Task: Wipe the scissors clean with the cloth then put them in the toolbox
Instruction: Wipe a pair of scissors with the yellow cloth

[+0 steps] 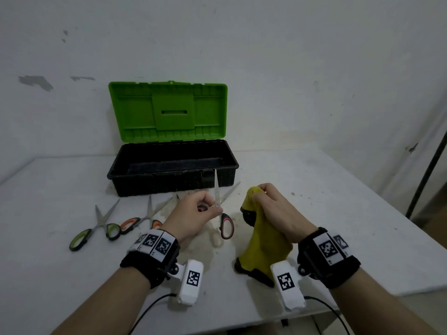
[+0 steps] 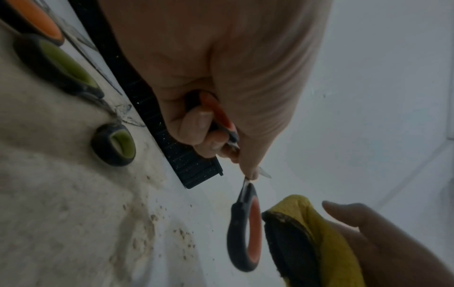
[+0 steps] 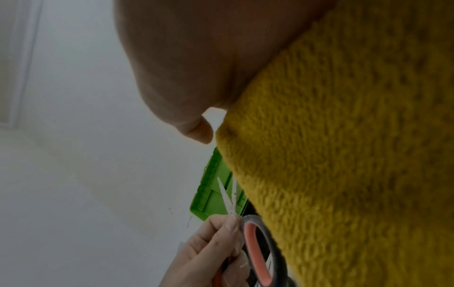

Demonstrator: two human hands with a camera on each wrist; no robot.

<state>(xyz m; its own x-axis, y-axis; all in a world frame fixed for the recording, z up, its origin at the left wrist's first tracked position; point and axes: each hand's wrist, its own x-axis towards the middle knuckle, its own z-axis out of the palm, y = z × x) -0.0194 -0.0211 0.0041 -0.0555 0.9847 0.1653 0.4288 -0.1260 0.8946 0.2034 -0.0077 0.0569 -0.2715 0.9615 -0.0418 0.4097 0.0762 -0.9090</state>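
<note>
My left hand [image 1: 203,209] holds a pair of red-handled scissors [image 1: 226,226] up off the table, fingers curled round one handle loop and thumb near the pivot; the blades [image 1: 217,189] spread apart and point up toward the toolbox. In the left wrist view the free handle loop [image 2: 245,233] hangs below my fingers [image 2: 196,126]. My right hand [image 1: 273,209] grips a bunched yellow cloth [image 1: 263,240] just right of the scissors, apart from them; the cloth [image 3: 343,155] fills the right wrist view. The black toolbox [image 1: 173,182] stands open behind, its green lid [image 1: 169,112] upright.
Two more pairs lie on the white table [image 1: 338,201] to the left: green-handled scissors [image 1: 96,228] and orange-handled scissors [image 1: 137,221]. Dirt stains and crumbs [image 1: 208,245] mark the table near my hands. A wall stands close behind the box; a dark pole [image 1: 425,175] leans at right.
</note>
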